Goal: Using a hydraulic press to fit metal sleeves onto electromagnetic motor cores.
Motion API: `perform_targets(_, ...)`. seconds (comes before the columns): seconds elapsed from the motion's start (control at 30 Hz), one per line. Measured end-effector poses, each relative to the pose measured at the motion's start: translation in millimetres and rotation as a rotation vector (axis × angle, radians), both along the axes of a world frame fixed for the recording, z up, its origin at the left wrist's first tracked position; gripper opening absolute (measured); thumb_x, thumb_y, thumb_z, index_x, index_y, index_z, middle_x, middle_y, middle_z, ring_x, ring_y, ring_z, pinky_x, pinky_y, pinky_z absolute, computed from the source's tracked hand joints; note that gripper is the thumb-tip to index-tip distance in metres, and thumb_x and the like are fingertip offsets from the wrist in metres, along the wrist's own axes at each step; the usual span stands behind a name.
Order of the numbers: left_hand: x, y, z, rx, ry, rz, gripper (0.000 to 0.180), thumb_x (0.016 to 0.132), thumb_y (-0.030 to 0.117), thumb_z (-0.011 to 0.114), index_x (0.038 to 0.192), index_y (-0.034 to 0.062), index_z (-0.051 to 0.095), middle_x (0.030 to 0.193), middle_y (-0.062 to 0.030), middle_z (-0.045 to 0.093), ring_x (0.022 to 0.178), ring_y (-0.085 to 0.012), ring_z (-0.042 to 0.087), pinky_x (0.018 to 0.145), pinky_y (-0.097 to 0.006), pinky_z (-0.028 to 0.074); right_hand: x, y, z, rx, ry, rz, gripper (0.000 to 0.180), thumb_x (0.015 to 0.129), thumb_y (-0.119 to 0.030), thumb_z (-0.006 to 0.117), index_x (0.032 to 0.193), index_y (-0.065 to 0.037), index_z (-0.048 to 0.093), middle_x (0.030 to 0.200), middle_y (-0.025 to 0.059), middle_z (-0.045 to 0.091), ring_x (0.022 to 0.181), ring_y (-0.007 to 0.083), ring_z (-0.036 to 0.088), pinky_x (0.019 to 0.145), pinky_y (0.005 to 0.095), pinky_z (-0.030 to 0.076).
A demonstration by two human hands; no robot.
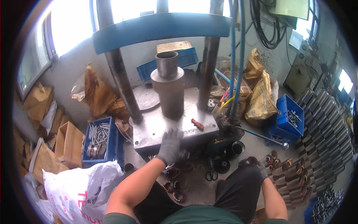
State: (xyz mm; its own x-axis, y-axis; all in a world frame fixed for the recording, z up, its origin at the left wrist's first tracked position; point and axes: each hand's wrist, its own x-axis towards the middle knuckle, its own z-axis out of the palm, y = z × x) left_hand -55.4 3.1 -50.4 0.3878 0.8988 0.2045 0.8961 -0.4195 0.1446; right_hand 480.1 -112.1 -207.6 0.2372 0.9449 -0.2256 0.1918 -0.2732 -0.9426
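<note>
My left hand [170, 146], in a grey glove, lies at the front edge of the press's metal table [149, 130], its fingers stretched out and nothing in them. Just beyond the fingertips stands a thick upright metal cylinder [172, 99] with a flange, and a narrower hollow sleeve [166, 65] sits on top. To its right a screwdriver [197, 124] with a red handle rests on the table. My right hand [263, 172], gloved too, is beside my right knee, with its fingers mostly hidden. Close to it shows a reddish-brown round part [252, 160]; whether I hold it is unclear.
Two steel columns and a blue crossbeam [160, 30] frame the table. A lever with a ball end [285, 146] juts out right. Wound copper coils [179, 196] and black scissors [211, 174] lie on the floor. Stacked metal sleeves [324, 138] rise right; a blue bin [119, 149] stands left.
</note>
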Motion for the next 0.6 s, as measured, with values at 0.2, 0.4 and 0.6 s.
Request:
perform_targets(0.2, 33, -55, -47, -0.171, 0.136, -0.862, 0.076, 0.084, 0.035, 0.078, 0.151, 0.0123, 0.049, 0.155, -0.0156, 0.05, 0.142, -0.0372, 0.049, 0.119, -0.053, 0.037, 36, -117, -59, -0.197, 0.167, -0.534, 0.014, 0.092, -0.016, 0.064, 0.101, -0.006, 0.068, 0.089, 0.0088, 0.073, 0.073, 0.0212, 0.072, 0.061, 0.0353, 0.058)
perform_targets(0.4, -8, -13, -10, 0.07, -0.353, -0.383, 0.048, 0.078, 0.0, 0.07, 0.125, 0.005, 0.068, 0.125, -0.0161, 0.069, 0.119, -0.0369, 0.063, 0.106, -0.046, 0.049, 39, -157, -109, -0.227, 0.25, -0.815, 0.014, 0.094, -0.026, 0.06, 0.089, -0.016, 0.068, 0.064, 0.0043, 0.061, 0.05, 0.0167, 0.056, 0.045, 0.0343, 0.043)
perform_targets(0.6, -59, 73, -49, 0.019, -0.714, 0.099, 0.03, 0.097, 0.005, 0.065, 0.126, 0.001, 0.065, 0.121, -0.0124, 0.067, 0.108, -0.0231, 0.064, 0.097, -0.035, 0.051, 64, -202, -46, -0.06, 0.361, -1.295, 0.01, 0.092, -0.013, 0.058, 0.098, -0.009, 0.064, 0.064, 0.0075, 0.063, 0.042, 0.0151, 0.054, 0.035, 0.029, 0.04)
